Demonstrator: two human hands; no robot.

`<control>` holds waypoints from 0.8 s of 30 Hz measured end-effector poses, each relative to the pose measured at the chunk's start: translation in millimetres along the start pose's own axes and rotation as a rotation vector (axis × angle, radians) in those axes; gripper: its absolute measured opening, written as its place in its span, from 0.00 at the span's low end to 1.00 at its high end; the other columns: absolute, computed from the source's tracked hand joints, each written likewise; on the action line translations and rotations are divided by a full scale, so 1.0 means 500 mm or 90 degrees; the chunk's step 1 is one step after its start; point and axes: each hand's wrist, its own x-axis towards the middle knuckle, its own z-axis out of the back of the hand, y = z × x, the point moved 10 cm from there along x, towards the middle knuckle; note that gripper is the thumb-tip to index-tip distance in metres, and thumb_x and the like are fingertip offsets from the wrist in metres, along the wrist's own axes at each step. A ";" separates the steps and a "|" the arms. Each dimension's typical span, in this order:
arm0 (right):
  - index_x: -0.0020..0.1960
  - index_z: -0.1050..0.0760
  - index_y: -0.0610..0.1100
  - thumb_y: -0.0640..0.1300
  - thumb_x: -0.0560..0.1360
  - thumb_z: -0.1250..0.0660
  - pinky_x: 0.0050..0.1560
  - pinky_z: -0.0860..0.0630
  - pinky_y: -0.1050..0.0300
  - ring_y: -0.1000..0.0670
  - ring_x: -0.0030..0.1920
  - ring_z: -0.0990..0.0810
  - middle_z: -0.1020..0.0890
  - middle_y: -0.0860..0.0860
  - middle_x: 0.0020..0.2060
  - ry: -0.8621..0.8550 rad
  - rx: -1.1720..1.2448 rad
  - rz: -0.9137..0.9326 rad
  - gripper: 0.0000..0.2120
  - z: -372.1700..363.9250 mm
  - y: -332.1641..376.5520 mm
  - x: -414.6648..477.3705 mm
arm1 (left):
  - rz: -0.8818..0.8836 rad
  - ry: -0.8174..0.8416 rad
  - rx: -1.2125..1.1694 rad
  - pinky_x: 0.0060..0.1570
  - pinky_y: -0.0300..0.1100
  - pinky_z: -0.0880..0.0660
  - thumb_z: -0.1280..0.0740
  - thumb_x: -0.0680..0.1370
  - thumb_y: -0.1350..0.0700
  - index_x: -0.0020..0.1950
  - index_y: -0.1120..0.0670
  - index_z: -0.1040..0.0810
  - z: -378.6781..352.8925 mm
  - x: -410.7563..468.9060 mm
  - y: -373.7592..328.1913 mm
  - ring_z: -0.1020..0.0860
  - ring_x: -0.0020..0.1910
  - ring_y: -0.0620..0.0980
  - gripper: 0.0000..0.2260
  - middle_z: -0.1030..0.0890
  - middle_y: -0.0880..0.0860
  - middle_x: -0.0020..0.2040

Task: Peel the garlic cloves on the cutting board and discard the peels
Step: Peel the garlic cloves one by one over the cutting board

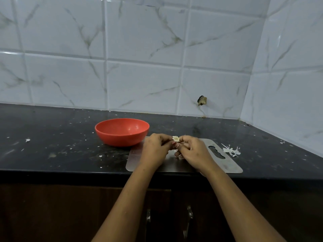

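Two hands meet over the cutting board [227, 165], and between them is the one piece of garlic [175, 138] I can make out, lifted clear of the steel near the board's far edge. My left hand [155, 149] has its fingers curled in, pinching the garlic from the left. My right hand [194, 151] pinches it from the other side, fingers bent round it too. A pale, rough end faces me, which I take for the root end, so I judge the step in hand to be loosening the skin there.

To do it well I'd hold the left pinch firm, catch the papery edge at that rough end with the right thumbnail, and draw the skin off in a long strip rather than crumbs. I'd work above the board, so whatever falls lands on steel and not on the speckled dark bench [52, 133]. Too hard a squeeze could bruise the clove or shoot it out sideways.

For containers I see a single red bowl [120, 138], on the bench just beside the board's far left corner. It looks empty but for a pale fleck or glint on its inner wall; I cannot tell which. A small heap of white peels [231, 151] lies on the bench just off the board's right end, not in the bowl. Whether other cloves lie under my hands I cannot see.
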 end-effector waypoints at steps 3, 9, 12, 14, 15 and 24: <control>0.50 0.24 0.47 0.43 0.80 0.36 0.36 0.26 0.66 0.59 0.33 0.19 0.16 0.48 0.38 -0.005 -0.060 0.017 0.03 -0.001 0.006 -0.002 | 0.035 0.016 -0.058 0.39 0.40 0.20 0.30 0.75 0.63 0.49 0.59 0.15 -0.001 -0.003 0.007 0.18 0.40 0.47 0.05 0.15 0.54 0.41; 0.48 0.25 0.47 0.37 0.80 0.40 0.34 0.29 0.70 0.63 0.32 0.20 0.21 0.55 0.33 -0.006 -0.173 0.053 0.08 -0.008 0.018 -0.005 | 0.068 -0.006 -0.060 0.34 0.38 0.19 0.29 0.74 0.63 0.48 0.61 0.16 0.005 -0.005 0.016 0.16 0.41 0.51 0.04 0.15 0.56 0.40; 0.46 0.24 0.49 0.36 0.79 0.39 0.35 0.28 0.69 0.59 0.32 0.19 0.19 0.53 0.36 -0.024 -0.174 0.051 0.09 -0.004 0.012 -0.002 | 0.066 -0.031 -0.024 0.34 0.40 0.19 0.28 0.74 0.62 0.48 0.59 0.16 0.007 -0.004 0.016 0.17 0.39 0.48 0.05 0.16 0.53 0.39; 0.41 0.26 0.51 0.37 0.79 0.37 0.35 0.27 0.68 0.57 0.33 0.18 0.17 0.51 0.37 -0.049 -0.166 0.047 0.11 0.004 0.012 -0.002 | 0.068 -0.050 0.009 0.38 0.44 0.18 0.28 0.74 0.61 0.48 0.58 0.16 0.012 -0.002 0.022 0.17 0.39 0.48 0.05 0.16 0.52 0.39; 0.39 0.27 0.52 0.38 0.78 0.36 0.36 0.25 0.66 0.55 0.34 0.18 0.17 0.49 0.37 -0.064 -0.158 0.043 0.13 0.009 0.012 -0.004 | 0.067 -0.061 0.027 0.40 0.47 0.18 0.27 0.73 0.59 0.47 0.57 0.16 0.015 -0.001 0.026 0.17 0.40 0.48 0.04 0.16 0.51 0.40; 0.43 0.23 0.46 0.41 0.76 0.31 0.39 0.27 0.65 0.54 0.37 0.18 0.16 0.48 0.36 -0.115 -0.143 -0.019 0.03 0.031 -0.011 -0.005 | 0.112 -0.063 0.032 0.50 0.50 0.22 0.26 0.73 0.56 0.37 0.51 0.25 0.014 -0.001 0.046 0.18 0.43 0.52 0.09 0.17 0.54 0.38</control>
